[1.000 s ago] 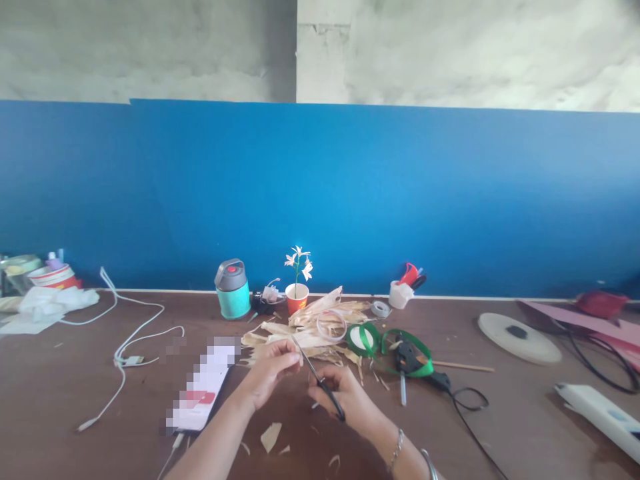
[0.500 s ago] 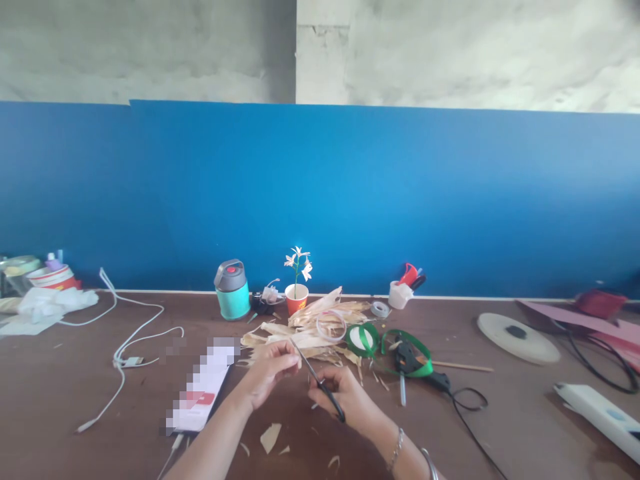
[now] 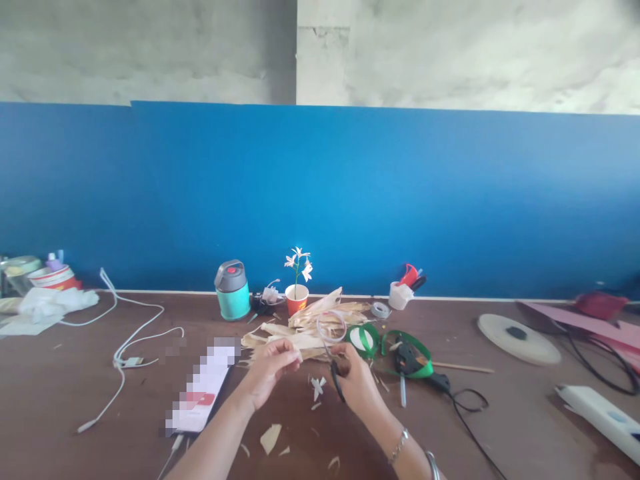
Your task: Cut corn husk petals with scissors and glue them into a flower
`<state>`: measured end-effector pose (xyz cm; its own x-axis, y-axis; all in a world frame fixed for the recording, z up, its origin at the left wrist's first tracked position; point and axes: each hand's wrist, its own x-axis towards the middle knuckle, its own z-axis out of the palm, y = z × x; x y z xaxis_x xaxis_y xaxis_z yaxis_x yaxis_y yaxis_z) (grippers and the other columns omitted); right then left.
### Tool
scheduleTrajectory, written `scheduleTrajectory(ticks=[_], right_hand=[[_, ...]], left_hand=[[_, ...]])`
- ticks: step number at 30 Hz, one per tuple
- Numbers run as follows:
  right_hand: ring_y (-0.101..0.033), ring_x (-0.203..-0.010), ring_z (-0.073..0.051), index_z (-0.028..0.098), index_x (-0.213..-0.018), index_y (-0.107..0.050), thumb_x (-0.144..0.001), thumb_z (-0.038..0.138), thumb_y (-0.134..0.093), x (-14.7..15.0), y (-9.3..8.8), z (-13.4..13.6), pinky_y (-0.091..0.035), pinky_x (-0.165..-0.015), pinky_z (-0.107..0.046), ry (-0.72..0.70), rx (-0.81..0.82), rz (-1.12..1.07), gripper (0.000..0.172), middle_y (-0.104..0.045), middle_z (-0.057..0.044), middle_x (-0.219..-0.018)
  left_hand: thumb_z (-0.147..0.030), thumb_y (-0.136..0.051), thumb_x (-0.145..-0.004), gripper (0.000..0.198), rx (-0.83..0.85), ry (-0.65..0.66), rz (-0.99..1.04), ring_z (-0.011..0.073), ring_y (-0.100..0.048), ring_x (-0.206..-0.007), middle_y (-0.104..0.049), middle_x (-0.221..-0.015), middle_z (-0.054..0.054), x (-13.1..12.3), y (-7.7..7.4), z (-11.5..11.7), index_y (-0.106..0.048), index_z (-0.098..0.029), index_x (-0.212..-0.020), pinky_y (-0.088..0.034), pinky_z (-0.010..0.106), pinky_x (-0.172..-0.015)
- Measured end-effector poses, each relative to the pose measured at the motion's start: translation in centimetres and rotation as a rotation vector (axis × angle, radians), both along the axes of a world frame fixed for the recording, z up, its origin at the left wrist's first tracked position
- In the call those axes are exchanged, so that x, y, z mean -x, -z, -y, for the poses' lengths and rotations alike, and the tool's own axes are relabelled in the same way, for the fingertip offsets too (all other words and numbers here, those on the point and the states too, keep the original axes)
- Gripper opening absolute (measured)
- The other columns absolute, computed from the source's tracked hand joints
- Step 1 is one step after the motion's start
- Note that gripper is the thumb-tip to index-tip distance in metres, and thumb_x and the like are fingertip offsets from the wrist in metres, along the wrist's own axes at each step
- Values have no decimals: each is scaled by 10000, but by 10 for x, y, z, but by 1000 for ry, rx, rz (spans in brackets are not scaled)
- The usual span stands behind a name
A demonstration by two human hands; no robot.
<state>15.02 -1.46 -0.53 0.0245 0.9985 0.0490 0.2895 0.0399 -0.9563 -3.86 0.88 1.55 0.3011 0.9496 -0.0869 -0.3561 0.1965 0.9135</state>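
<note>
My left hand (image 3: 273, 368) is closed in a pinch on a small pale piece (image 3: 297, 355), probably corn husk, mostly hidden by the fingers. A little to its right, my right hand (image 3: 356, 381) grips dark-handled scissors (image 3: 336, 375), their blades pointing up and away from me, apart from the piece. Below and between the hands, several small white scraps (image 3: 318, 385) lie on the brown table. Nearer to me is a larger cream scrap (image 3: 271, 438). Just beyond the hands spreads a pile of dried corn husks (image 3: 280, 333), with a clear tape ring (image 3: 331, 327) on top.
A cup with white flowers (image 3: 297, 301) and a turquoise jar (image 3: 233, 293) stand behind the husks. Green ribbon (image 3: 363, 340) and a black glue gun (image 3: 407, 360) lie to the right. A phone (image 3: 205, 393) with its cable is on the left.
My right hand has drawn the scissors to the right, away from my left hand. White scraps on the table between the hands now show more fully. My left hand has barely moved.
</note>
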Motion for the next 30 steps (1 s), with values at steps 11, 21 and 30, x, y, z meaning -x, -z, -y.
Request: scheduleTrajectory(ticks=[11,21,30], right_hand=[[-396,-485,-128,229,-566,-388,-644,226,-596,-21,14,-13,-274,-513,-240,254,-162,598,222,-425,51,-486],[-453,-517,-112,186,-929,-501,-626,355,-729,5,0,2,-354,-495,-231,-109,-63,-338,415,-543,35,-617],[-462,-549,-99,193,-873,-539,-509,352,-828,17,-14,11,-377,-518,-215,-87,11,-565,490,-542,42,-640]], left_hand=[[-257,-762,-599,228,1,-59,19,104,-556,-595,-647,-622,-6,-5,-1,4,-564,-163,-661,-418,228,-621],[-266,-758,-607,235,-1,-5,42,141,-603,-661,-688,-669,21,-12,5,7,-556,-166,-673,-433,267,-693],[-269,-734,-645,194,4,79,-13,113,-531,-574,-623,-603,-11,-24,13,13,-582,-149,-626,-383,246,-624]])
